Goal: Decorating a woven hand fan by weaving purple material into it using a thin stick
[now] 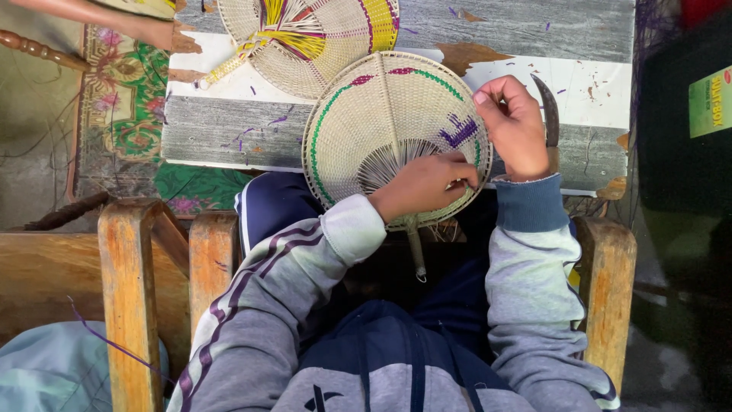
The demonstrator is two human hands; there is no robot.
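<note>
Hands on a woven fan

The left hand (423, 183) fingers pinch the round woven fan (381, 122); the right hand (515, 126) fingers grip its rim and a curved knife (549, 111).

Camera: single, head-worn, above the seated person
Facing: steeply down over lap toward table edge (396, 164)
Range: close, arm's reach

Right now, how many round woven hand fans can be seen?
2: the pale round woven fan in both hands, and the yellow-striped round woven fan lying on the table behind.
</note>
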